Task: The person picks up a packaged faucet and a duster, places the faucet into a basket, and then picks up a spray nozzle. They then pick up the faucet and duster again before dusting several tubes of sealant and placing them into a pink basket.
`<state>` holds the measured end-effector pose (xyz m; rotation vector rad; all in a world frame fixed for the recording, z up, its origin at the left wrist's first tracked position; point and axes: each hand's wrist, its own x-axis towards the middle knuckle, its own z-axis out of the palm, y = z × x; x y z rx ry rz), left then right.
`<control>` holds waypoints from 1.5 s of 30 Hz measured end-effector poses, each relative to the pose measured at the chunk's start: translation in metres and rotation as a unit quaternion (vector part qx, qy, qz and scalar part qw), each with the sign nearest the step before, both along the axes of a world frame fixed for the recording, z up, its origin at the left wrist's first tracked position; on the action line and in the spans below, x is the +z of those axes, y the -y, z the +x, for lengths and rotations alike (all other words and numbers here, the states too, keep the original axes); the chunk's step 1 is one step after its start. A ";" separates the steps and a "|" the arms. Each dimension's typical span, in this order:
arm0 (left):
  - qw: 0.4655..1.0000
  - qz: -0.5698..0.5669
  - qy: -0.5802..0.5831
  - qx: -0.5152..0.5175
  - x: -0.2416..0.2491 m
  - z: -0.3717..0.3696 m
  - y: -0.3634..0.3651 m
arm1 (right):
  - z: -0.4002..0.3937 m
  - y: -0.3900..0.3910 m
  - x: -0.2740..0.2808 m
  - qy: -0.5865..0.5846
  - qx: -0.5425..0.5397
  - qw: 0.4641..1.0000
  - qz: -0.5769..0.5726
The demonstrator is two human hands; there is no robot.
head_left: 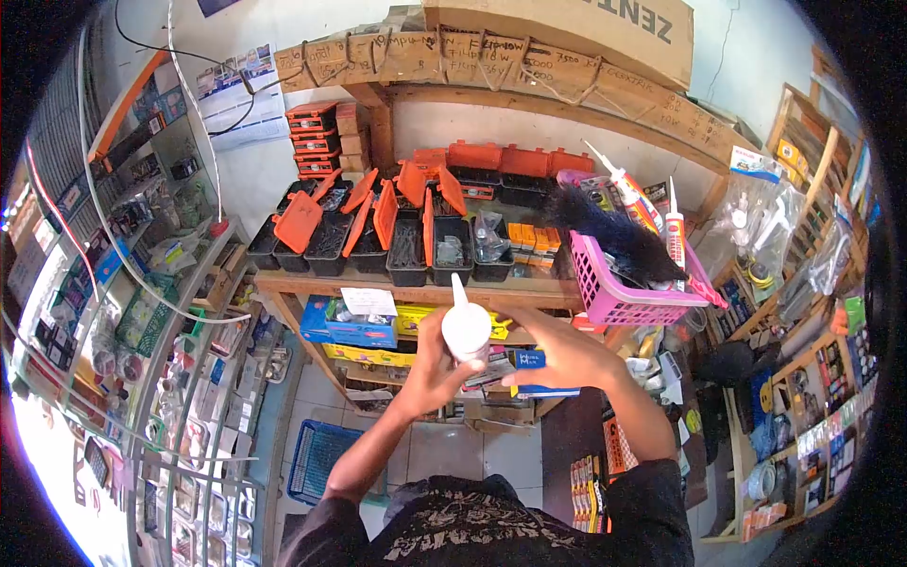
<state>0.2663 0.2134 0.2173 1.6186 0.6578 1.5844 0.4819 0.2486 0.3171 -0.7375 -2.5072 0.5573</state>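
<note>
My left hand [435,364] is wrapped around a white tube with a long nozzle [466,326], much like a sealant cartridge. It stands upright in the grip, nozzle pointing toward the bench. My right hand [570,352] is open beside it, fingers stretched toward the tube and thumb apart. Beyond both hands, black bins with orange lids [406,250] line the wooden bench [378,285], several lids raised and small hardware inside. At the bench's right end a pink basket [619,307] holds two sealant cartridges [675,231] and a dark bristly bundle [619,236].
Below the bench top, boxes such as a blue one [350,326] sit on a shelf. A blue basket [326,463] rests on the floor at left. Stocked racks [189,378] stand on the left, with wooden shelves [812,444] at right. A large cardboard box [567,38] is overhead.
</note>
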 end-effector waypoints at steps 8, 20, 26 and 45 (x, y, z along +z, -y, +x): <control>0.922 0.341 -0.153 0.102 0.092 0.022 -0.113 | -0.028 -0.101 0.016 -0.190 -0.102 0.965 0.150; 0.965 0.124 -0.161 0.169 0.096 0.022 -0.287 | -0.064 -0.297 -0.030 -0.229 -0.228 0.934 0.150; 0.927 0.048 -0.256 0.271 0.084 0.007 -0.370 | -0.078 -0.332 -0.038 -0.246 -0.213 0.944 0.057; 0.867 0.005 -0.363 0.343 0.030 -0.021 -0.530 | -0.116 -0.398 -0.061 -0.124 -0.334 0.926 -0.124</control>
